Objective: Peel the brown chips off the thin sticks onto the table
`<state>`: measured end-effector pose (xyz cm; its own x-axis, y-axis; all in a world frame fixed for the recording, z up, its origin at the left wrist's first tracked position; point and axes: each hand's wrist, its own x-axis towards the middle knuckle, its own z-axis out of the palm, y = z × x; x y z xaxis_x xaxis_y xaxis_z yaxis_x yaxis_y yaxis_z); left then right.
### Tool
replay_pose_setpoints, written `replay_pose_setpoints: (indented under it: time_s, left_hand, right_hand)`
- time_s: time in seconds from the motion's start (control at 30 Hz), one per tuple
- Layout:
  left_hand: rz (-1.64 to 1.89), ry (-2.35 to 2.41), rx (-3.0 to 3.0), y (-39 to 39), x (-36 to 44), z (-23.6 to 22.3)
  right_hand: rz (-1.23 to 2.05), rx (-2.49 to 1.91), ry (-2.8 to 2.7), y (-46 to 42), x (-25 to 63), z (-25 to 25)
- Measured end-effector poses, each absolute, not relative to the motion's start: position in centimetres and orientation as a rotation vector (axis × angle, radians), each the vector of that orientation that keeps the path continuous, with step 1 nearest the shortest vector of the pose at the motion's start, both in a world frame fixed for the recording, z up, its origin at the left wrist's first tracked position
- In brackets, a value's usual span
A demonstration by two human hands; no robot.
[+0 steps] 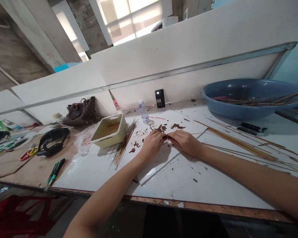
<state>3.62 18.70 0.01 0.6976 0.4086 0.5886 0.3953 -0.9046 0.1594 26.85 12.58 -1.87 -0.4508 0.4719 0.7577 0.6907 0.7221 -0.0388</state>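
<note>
My left hand (152,144) and my right hand (188,142) meet over the white tabletop, fingertips nearly touching. Both have their fingers closed on a small dark brown piece (167,136), mostly covered by the fingers. Flakes of brown bark-like scrap (177,126) lie just beyond my hands, with more scattered to the left and in front. To the left, a bundle of thin brown sticks (125,142) rests beside a pale yellow plastic basket (108,141). Long tan sticks (240,143) lie to the right, near my right forearm.
A clear bottle (143,112) and a black phone-like device (160,98) stand against the white partition. At back right sits a large blue basin (238,110) holding long sticks. Leftward are a brown handbag (83,114), a black headset-like band (52,142), scissors (29,152) and green-handled cutters (55,172).
</note>
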Motion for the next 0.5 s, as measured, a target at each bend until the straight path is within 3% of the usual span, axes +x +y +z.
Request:
replay_pose_setpoints:
  time_s: [0.5]
  left_hand:
    - [1.222,0.578,2.749,19.15,4.01,-0.82]
  right_hand:
    - [-0.238,-0.809,-2.121,12.53,27.15,-2.26]
